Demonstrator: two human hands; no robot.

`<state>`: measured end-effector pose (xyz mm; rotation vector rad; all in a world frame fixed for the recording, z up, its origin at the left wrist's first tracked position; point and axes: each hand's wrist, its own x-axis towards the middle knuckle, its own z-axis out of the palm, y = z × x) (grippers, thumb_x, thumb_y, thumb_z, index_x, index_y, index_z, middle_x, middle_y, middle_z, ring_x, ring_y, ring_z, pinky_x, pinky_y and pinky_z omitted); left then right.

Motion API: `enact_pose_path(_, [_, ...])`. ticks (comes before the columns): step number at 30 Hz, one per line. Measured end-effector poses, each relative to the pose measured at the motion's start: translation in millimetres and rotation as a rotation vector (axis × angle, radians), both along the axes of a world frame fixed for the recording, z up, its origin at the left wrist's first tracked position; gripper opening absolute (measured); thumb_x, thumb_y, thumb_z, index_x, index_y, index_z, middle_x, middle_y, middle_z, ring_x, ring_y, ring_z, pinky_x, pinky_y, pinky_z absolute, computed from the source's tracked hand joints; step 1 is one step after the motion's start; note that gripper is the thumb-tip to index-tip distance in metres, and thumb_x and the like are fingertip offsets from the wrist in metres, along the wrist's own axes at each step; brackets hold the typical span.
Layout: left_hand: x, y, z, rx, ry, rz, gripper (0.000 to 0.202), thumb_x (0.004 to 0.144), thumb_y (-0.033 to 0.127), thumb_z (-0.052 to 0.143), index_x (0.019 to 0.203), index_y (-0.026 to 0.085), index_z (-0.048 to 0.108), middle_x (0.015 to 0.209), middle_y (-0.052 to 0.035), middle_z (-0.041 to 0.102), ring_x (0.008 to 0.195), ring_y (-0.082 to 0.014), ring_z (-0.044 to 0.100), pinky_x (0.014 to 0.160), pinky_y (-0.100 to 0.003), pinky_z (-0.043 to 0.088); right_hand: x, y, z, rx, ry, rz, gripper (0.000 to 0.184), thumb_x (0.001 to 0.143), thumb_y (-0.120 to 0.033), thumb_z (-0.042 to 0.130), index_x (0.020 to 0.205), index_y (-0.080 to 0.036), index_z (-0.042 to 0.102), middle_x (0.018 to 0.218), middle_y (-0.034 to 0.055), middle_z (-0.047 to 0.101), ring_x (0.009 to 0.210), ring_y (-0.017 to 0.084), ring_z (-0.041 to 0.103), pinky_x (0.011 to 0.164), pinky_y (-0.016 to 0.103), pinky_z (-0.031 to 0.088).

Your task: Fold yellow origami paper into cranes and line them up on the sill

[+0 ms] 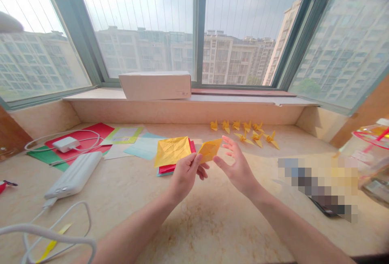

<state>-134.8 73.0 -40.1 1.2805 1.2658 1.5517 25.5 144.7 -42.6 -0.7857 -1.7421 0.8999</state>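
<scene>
Left hand (184, 178) closed on a folded yellow origami paper (172, 151), thumb and fingers pinching the sheet near its lower edge, with a pointed orange-yellow flap (209, 150) jutting toward the other hand. Right hand (237, 167) open and holding nothing, fingers (227, 144) spread and slightly curved, fingertips just beside that flap. Directly behind and below the pinched paper, a small stack of red and teal paper sheets (192, 146) on a cream marble counter (188, 231). Beyond the right hand, two loose rows of small yellow paper cranes (243, 131). Well left of the grip, a white power bank (73, 175) and a white charger (65, 144) lying on red and green sheets, with pale blue paper (142, 146) nearer the hands. Straight ahead, a plain cardboard box (154, 86) on the window sill. Right of the right hand, a pixelated patch (317, 187), its contents impossible to tell.
</scene>
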Motion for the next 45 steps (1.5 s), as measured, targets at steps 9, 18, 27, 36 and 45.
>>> enact_pose_path(9, [17, -4, -10.5, -0.058, 0.039, -0.108, 0.04, 0.09, 0.052, 0.051, 0.093, 0.013, 0.061, 0.091, -0.0125, 0.073, 0.052, -0.0138, 0.067, 0.05, -0.024, 0.053, -10, -6, -2.0, -0.371, 0.392, 0.188, 0.066, 0.077, -0.037, 0.075, 0.131, -0.024, 0.04, 0.097, 0.0049, 0.073, 0.09, 0.021, 0.07, 0.082, 0.036, 0.055])
enact_pose_path(18, [16, -7, -3.9, -0.09, 0.052, -0.177, 0.041, 0.092, 0.05, 0.048, 0.089, 0.011, 0.061, 0.09, -0.0144, 0.073, 0.056, -0.0152, 0.068, 0.053, -0.026, 0.053, -9, -5, -1.4, -0.286, 0.377, 0.166, 0.045, 0.078, -0.035, 0.073, 0.114, -0.026, 0.047, 0.091, 0.0024, 0.074, 0.08, 0.018, 0.069, 0.073, 0.031, 0.055])
enact_pose_path(27, [9, -6, -0.8, -0.071, 0.067, -0.116, 0.035, 0.084, 0.041, 0.065, 0.107, 0.015, 0.057, 0.08, -0.0055, 0.069, 0.058, -0.0145, 0.067, 0.056, -0.025, 0.053, -3, -7, -2.4, 0.03, 0.078, 0.09, 0.032, 0.086, -0.034, 0.064, 0.116, -0.025, 0.058, 0.105, 0.006, 0.07, 0.091, 0.021, 0.065, 0.084, 0.039, 0.052])
enact_pose_path(36, [8, -3, -1.6, -0.062, -0.082, -0.118, 0.04, 0.089, 0.05, 0.055, 0.102, 0.012, 0.06, 0.102, -0.0127, 0.068, 0.066, -0.0179, 0.071, 0.062, -0.031, 0.057, 3, 1, -4.6, 0.423, -0.173, -0.024, 0.021, 0.092, -0.032, 0.057, 0.109, -0.027, 0.07, 0.136, 0.0098, 0.044, 0.117, 0.026, 0.052, 0.099, 0.047, 0.045])
enact_pose_path(45, [5, -2, 0.3, -0.08, -0.246, -0.118, 0.042, 0.086, 0.049, 0.062, 0.105, 0.012, 0.066, 0.109, -0.0133, 0.07, 0.096, -0.0269, 0.069, 0.081, -0.039, 0.057, 8, 5, -3.7, 0.63, -0.374, -0.062, 0.016, 0.09, -0.029, 0.06, 0.085, -0.025, 0.075, 0.132, 0.008, 0.057, 0.121, 0.03, 0.05, 0.101, 0.052, 0.04])
